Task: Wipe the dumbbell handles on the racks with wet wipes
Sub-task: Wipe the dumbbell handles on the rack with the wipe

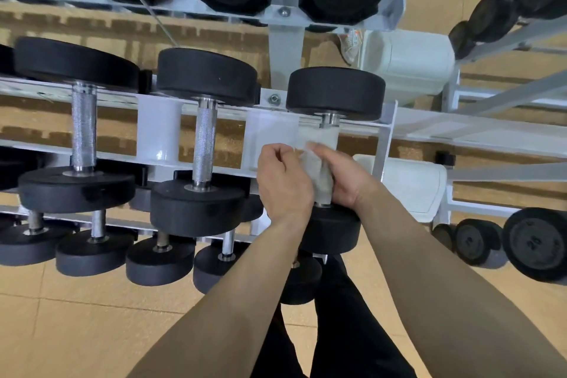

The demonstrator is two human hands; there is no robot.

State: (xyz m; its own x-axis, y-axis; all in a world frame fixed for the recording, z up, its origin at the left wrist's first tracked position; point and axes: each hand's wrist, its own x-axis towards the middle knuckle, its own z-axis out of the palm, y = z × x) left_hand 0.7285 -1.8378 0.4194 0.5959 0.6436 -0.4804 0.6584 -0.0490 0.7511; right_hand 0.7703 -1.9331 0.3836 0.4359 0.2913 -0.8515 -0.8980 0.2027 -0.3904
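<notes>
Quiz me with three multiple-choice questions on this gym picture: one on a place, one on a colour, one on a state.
1. The wipe is on which middle-shelf dumbbell? A left B centre C right
2. The rack is: A white B red C green
3. The right grip: A lies flat B holds the wipe C hangs idle
Answers: C, it wraps the handle of the rightmost dumbbell; A, it looks white all over; B, it curls round the wipe.
</notes>
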